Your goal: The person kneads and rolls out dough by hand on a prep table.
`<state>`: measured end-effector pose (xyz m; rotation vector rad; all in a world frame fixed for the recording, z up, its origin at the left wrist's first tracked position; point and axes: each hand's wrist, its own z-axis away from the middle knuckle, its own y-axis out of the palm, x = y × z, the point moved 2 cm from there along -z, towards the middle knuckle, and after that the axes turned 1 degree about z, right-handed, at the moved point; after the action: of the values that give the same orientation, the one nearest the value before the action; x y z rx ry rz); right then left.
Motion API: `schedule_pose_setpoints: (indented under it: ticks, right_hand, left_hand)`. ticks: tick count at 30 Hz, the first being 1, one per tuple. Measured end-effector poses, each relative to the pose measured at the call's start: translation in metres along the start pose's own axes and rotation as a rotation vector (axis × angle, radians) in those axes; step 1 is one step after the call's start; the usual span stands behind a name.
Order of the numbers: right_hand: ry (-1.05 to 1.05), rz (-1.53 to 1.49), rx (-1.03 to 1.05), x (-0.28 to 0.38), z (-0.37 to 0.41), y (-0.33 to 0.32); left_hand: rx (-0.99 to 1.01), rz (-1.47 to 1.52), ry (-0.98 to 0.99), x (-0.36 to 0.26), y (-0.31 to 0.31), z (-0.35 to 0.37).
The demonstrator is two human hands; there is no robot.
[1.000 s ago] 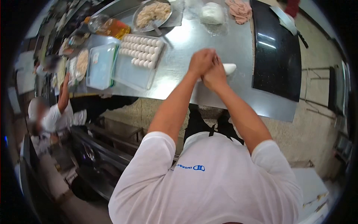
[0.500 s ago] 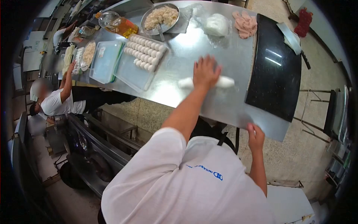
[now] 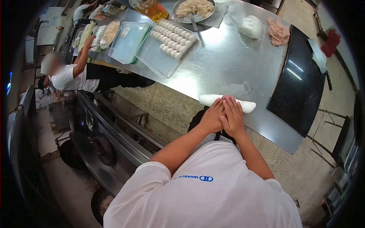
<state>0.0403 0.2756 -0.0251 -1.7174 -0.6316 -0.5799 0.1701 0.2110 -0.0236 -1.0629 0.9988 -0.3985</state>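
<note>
A white dough roll (image 3: 249,106) lies near the front edge of the metal table (image 3: 228,60). My left hand (image 3: 213,117) rests flat on the middle of the roll, fingers stretched out. Beside it, touching and slightly overlapping, my right hand (image 3: 233,116) also lies flat on the dough, with its thumb pointing toward the left hand. Both ends of the roll stick out past the hands; its middle is hidden beneath the fingers. Further back on the table sits a white lump in clear plastic (image 3: 251,27).
White balls in rows (image 3: 176,40) sit by clear trays (image 3: 131,41). Behind are an oil bottle (image 3: 154,10) and a filled bowl (image 3: 195,9). A pink cloth (image 3: 278,32) and black slab (image 3: 298,79) lie right. Another person (image 3: 68,76) stands at the far left.
The dough roll has come toward the table's front edge under my left hand. My right hand has left the table edge and now lies on the dough. The view has shifted.
</note>
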Motion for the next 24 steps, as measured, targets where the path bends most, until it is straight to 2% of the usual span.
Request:
schedule_pose_setpoints:
  ticks: [3,6,8,10,13,16,18,20,22,24]
  right_hand:
    - [0.026,0.218,-0.027,-0.029,-0.031,0.015]
    - [0.063,0.396,-0.124,-0.065,-0.095,0.014]
    - [0.111,0.501,-0.19,-0.093,-0.14,0.005]
    - [0.145,0.583,-0.22,-0.121,-0.188,-0.009]
    - [0.123,0.56,-0.178,-0.135,-0.215,-0.015]
    - [0.137,0.513,-0.077,-0.105,-0.172,-0.005]
    - [0.18,0.473,-0.039,-0.069,-0.109,0.005]
    - [0.247,0.53,0.014,-0.023,-0.044,0.02]
    - [0.46,0.416,0.007,0.017,0.002,0.031]
    - [0.599,0.469,0.049,0.029,0.013,0.043]
  left_hand:
    - [-0.051,-0.102,0.054,0.032,0.002,-0.046]
    - [0.034,-0.231,0.102,0.073,-0.022,-0.118]
    - [-0.159,-0.177,0.066,0.093,-0.028,-0.172]
    - [-0.213,-0.071,0.028,0.11,-0.036,-0.224]
    - [-0.321,0.028,0.02,0.123,-0.043,-0.251]
    - [-0.308,-0.024,0.064,0.112,-0.032,-0.195]
    - [-0.152,-0.183,0.107,0.091,-0.038,-0.134]
    - [-0.009,-0.09,0.188,0.077,-0.034,-0.065]
    - [-0.034,0.194,0.236,0.084,-0.038,-0.011]
    - [-0.028,0.063,0.234,0.104,-0.036,-0.022]
